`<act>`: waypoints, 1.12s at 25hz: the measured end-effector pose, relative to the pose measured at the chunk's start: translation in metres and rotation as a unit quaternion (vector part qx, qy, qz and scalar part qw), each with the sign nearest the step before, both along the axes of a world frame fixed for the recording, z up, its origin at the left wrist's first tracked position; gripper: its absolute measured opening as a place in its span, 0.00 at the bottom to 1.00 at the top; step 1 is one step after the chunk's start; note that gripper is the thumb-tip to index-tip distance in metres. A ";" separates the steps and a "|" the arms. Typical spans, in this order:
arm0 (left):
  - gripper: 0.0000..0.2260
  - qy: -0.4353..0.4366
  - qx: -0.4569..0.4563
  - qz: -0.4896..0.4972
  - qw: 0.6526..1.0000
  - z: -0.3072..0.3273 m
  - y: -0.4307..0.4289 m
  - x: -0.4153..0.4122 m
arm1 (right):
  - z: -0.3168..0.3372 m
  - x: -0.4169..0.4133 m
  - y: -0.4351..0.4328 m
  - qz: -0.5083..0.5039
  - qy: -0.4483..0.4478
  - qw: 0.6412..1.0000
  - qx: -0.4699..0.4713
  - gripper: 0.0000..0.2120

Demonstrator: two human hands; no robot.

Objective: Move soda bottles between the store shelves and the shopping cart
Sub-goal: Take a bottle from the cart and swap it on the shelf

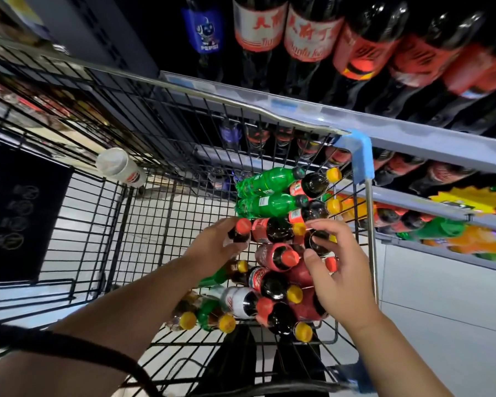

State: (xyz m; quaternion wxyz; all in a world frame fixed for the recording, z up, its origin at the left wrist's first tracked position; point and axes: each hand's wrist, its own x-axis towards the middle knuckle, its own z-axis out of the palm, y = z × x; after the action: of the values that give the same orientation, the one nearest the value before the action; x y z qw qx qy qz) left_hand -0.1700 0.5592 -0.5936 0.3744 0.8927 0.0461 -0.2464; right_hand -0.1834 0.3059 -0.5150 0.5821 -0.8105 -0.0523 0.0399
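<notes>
Against the cart's [269, 113] right wall bottles [272, 202] lie piled, left hand [212, 247] fingers clamped on a red-capped bottle [242, 227], right hand [341, 282] fingers curled round a dark bottle [315, 242]; the moving seems midway.

Both forearms extended toward 12 o'clock. Left hand [212, 247] grips red-capped bottle [242, 228]; right hand [338, 279] pinches dark bottle [315, 239].
</notes>
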 end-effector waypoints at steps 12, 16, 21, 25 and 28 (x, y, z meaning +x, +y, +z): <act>0.18 -0.062 -0.134 0.119 0.982 0.067 0.015 0.014 | -0.013 0.009 0.016 0.042 0.098 0.990 -0.087 0.23; 0.17 -0.050 -0.176 0.081 0.980 0.088 0.016 0.017 | -0.020 0.019 0.042 0.071 0.092 0.986 -0.122 0.32; 0.16 -0.042 -0.270 0.098 0.957 0.111 0.008 0.010 | -0.013 0.018 0.061 0.115 0.170 0.977 -0.050 0.36; 0.20 -0.037 -0.280 0.135 0.950 0.129 0.008 0.006 | 0.005 0.008 0.062 0.099 0.196 0.976 0.012 0.36; 0.23 -0.005 -0.298 0.155 0.942 0.132 0.014 0.008 | 0.015 -0.002 0.062 0.069 0.196 0.977 0.050 0.33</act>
State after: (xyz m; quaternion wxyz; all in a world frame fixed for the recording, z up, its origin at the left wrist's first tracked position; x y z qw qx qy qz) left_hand -0.1619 0.5733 -0.4616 0.6569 0.7235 0.1069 -0.1832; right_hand -0.1855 0.3677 -0.5001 0.6169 -0.7510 0.0055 0.2353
